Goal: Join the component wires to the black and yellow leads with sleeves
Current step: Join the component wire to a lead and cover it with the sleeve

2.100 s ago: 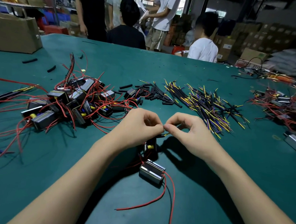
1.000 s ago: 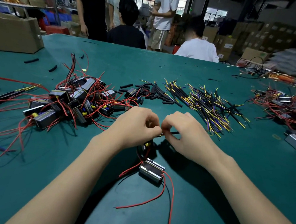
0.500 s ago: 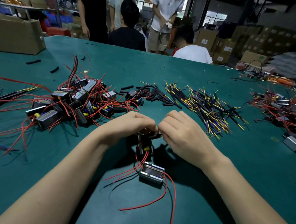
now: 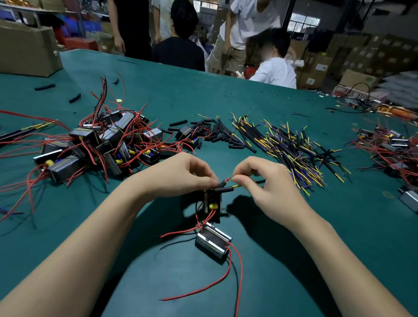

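Note:
My left hand [image 4: 177, 174] pinches the red wires of a small black component [image 4: 212, 201] where two black sleeves [image 4: 223, 187] sit on them. The component hangs just below my fingers. My right hand [image 4: 266, 186] pinches a black and yellow lead [image 4: 238, 183], its yellow tip at the mouth of one sleeve. A second, metal-cased component [image 4: 212, 242] with red wires lies on the green table [image 4: 294, 273] right below.
A heap of components with red wires [image 4: 101, 142] lies at the left. Loose black sleeves [image 4: 219, 135] and a pile of black and yellow leads [image 4: 292, 146] lie ahead. More components [image 4: 404, 155] sit at the right. A cardboard box [image 4: 21, 49] stands far left; people are beyond the table.
My hands have drawn slightly apart, so the sleeves and the yellow lead tip now show between them. The held component has stayed under my fingers. People behind have shifted.

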A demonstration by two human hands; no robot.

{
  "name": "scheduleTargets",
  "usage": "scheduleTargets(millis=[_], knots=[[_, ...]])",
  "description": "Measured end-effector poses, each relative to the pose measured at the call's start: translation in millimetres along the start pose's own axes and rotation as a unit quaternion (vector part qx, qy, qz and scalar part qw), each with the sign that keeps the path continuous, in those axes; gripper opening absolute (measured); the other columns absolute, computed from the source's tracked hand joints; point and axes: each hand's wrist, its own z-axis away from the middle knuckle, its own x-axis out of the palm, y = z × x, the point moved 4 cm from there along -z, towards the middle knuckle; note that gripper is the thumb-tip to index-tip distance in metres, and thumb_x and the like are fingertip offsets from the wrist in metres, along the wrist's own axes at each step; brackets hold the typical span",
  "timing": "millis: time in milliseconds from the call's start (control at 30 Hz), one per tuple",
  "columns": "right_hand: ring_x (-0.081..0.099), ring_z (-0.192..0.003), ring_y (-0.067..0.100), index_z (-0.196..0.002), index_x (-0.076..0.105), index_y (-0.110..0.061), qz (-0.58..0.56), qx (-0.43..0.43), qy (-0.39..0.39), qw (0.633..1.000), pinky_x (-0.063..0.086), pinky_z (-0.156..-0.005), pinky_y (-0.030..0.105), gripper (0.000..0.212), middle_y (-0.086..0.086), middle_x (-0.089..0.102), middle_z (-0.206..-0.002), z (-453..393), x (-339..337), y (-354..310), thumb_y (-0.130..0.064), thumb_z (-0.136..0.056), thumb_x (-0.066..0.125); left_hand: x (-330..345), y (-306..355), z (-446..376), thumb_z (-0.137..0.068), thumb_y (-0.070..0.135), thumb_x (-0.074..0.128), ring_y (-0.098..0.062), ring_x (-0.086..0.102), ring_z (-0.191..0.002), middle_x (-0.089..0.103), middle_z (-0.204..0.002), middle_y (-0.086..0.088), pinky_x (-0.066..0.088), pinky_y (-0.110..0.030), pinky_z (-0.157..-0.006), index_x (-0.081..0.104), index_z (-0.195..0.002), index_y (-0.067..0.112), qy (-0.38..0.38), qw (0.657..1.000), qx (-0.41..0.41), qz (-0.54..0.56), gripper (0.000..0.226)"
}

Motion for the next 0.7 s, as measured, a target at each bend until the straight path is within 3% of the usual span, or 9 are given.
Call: scheduleTargets(millis=[100,267,433,533,700], knots=[[0.055,-0.073,0.007,-0.077,0.064,-0.013,-0.039,0.032,0.001,0.999,0.043,-0.074,0.02,0.011,-0.007,0.062,-0.073,-1,-2,0,-0.009,-0.087,0.066,0,3,1,-0.086,0.03,0.068,0.001,0.056,-0.068,0.072,-0.079,0.004,0.044,-0.012,-0.067,0.075,-0.086,0.018,0.005,1.0,0.013,0.016,0.013],[0.057,-0.073,0.006,-0.079,0.065,-0.012,-0.054,0.044,-0.018,0.997,0.043,-0.074,0.019,0.009,-0.007,0.063,-0.074,0,0,-2,-0.009,-0.088,0.066,0,6,3,-0.082,0.026,0.072,-0.007,0.06,-0.075,0.074,-0.086,-0.007,0.05,-0.033,-0.085,0.075,-0.082,0.017,0.017,0.999,0.024,0.014,0.009],[0.065,-0.082,0.006,-0.087,0.07,-0.018,-0.112,0.096,-0.064,0.987,0.048,-0.083,0.018,0.009,-0.007,0.071,-0.082,-1,-3,5,-0.01,-0.088,0.065,1,8,2,-0.082,0.018,0.073,-0.006,0.057,-0.066,0.07,-0.073,-0.001,0.046,-0.016,-0.067,0.073,-0.081,0.011,0.053,0.996,0.041,0.053,0.006],[0.064,-0.089,0.005,-0.088,0.071,-0.023,-0.094,0.125,-0.091,0.983,0.045,-0.086,0.018,0.009,-0.008,0.073,-0.086,1,-6,14,-0.016,-0.087,0.066,3,10,1,-0.081,0.014,0.073,-0.004,0.059,-0.063,0.071,-0.071,0.0,0.047,-0.014,-0.066,0.073,-0.078,0.012,0.066,0.995,0.058,0.055,0.004],[0.06,-0.073,0.006,-0.082,0.07,-0.021,-0.113,0.132,-0.097,0.98,0.046,-0.075,0.024,0.01,0.0,0.071,-0.079,3,-5,15,-0.013,-0.087,0.067,7,14,1,-0.08,0.012,0.074,-0.001,0.061,-0.06,0.074,-0.071,0.001,0.048,-0.012,-0.063,0.075,-0.078,0.014,0.081,0.992,0.087,0.054,0.003]])
